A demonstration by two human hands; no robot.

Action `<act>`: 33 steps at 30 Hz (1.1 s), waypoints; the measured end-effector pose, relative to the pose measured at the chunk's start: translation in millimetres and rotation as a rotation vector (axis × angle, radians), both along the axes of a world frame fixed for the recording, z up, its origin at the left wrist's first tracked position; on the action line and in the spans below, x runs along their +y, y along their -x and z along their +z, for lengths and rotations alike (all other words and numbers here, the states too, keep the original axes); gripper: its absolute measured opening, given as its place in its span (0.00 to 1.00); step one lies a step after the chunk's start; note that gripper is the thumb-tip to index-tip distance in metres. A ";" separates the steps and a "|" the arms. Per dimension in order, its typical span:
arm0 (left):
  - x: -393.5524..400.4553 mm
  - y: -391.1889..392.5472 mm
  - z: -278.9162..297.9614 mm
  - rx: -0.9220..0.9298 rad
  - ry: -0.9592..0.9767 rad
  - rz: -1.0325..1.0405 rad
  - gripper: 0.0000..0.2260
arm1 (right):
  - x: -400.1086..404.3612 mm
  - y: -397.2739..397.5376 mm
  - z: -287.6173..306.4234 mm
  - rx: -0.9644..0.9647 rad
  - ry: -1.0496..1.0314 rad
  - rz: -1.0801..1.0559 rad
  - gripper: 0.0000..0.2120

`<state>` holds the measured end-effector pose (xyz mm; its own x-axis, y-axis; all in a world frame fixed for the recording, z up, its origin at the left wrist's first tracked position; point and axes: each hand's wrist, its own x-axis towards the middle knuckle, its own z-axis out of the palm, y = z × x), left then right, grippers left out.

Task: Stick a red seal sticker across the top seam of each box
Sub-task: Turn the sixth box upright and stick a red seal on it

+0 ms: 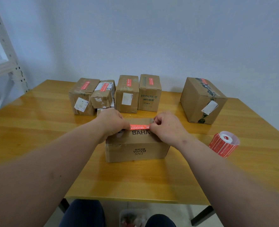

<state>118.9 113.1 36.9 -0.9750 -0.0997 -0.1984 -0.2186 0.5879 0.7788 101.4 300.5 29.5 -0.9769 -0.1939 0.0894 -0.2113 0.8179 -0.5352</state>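
A brown cardboard box (136, 148) printed "BAHA" sits in the middle of the wooden table (37, 128). A red seal sticker (139, 126) stretches left to right just above its top. My left hand (111, 123) pinches the sticker's left end, and my right hand (165, 126) pinches its right end. Whether the strip touches the cardboard I cannot tell. Behind stand several boxes (127, 94) with red stickers on their tops, and a larger box (202, 100) at the right also bears one.
A roll of red seal stickers (224, 144) lies on the table to the right of the near box. A white metal shelf frame (6, 51) stands at the far left. Below the table's front edge sits a small clear container (134, 217) between my knees.
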 end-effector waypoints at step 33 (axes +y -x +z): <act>4.9 -2.3 4.6 -0.033 0.066 0.020 0.08 | -1.7 0.8 -3.5 0.008 -0.066 0.022 0.09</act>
<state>121.2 118.0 41.5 -0.9657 -0.1334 -0.2229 -0.2561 0.6332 0.7304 100.6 298.8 26.0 -0.9717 -0.2212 0.0835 -0.2338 0.8465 -0.4784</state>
